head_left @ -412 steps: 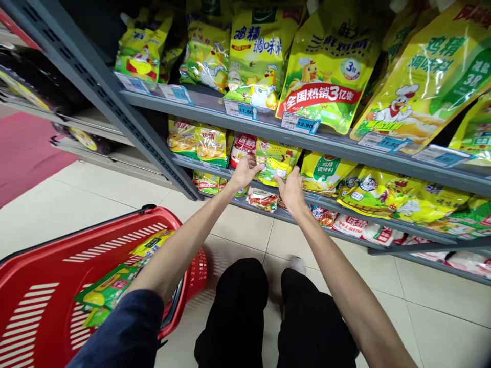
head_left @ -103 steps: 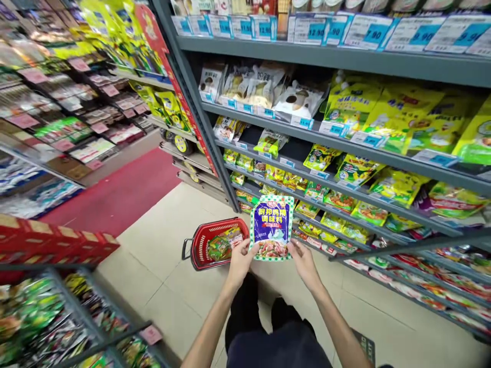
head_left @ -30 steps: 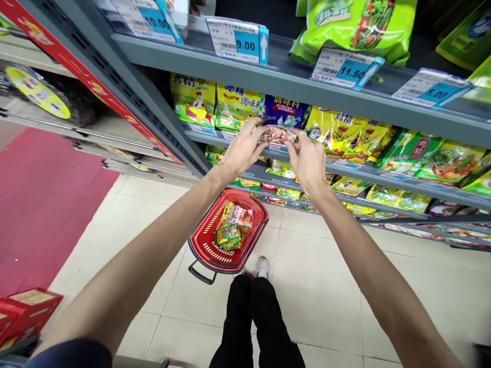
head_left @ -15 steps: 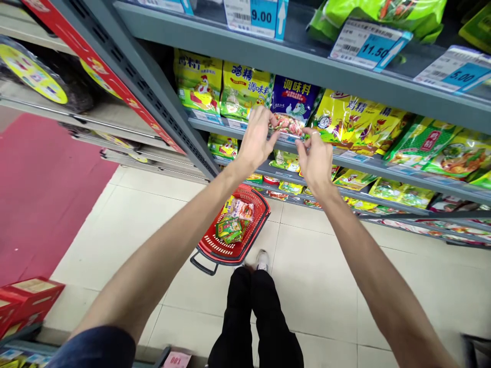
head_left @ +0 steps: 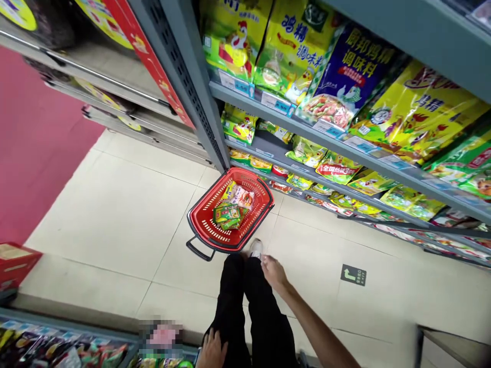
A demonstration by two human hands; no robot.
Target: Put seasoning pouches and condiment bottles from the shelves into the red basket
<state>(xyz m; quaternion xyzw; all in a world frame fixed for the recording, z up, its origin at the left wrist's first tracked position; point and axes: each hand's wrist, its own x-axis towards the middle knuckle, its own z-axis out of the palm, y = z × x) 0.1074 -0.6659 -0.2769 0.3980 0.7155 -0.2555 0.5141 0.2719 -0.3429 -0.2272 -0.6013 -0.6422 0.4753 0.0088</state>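
Observation:
My left hand (head_left: 212,350) hangs low at the bottom edge beside my left trouser leg (head_left: 226,312), its fingers loosely extended and nothing in them. Over my right leg, near the white shoe (head_left: 256,249), my right hand (head_left: 274,272) is held with slightly bent fingers and shows no object. On the floor ahead stands a red shopping basket (head_left: 199,221) with black handles; several seasoning packets (head_left: 230,212) lie inside it. A dark blue chicken seasoning bag (head_left: 345,76) leans on the shelf between yellow-green bags (head_left: 295,51) and yellow bags (head_left: 422,110).
Grey shelving (head_left: 276,115) with price tags runs along the front and right. Shelves with dark wrapped goods (head_left: 42,25) stand at left. Behind me are low goods bins (head_left: 69,347). A green exit sign (head_left: 353,274) marks the tiled floor; a red box (head_left: 19,263) sits at left.
Both hands have left the dark blue bag and dropped down towards my legs. The bag remains on the shelf. My view has shifted, bringing the shelf bags nearer.

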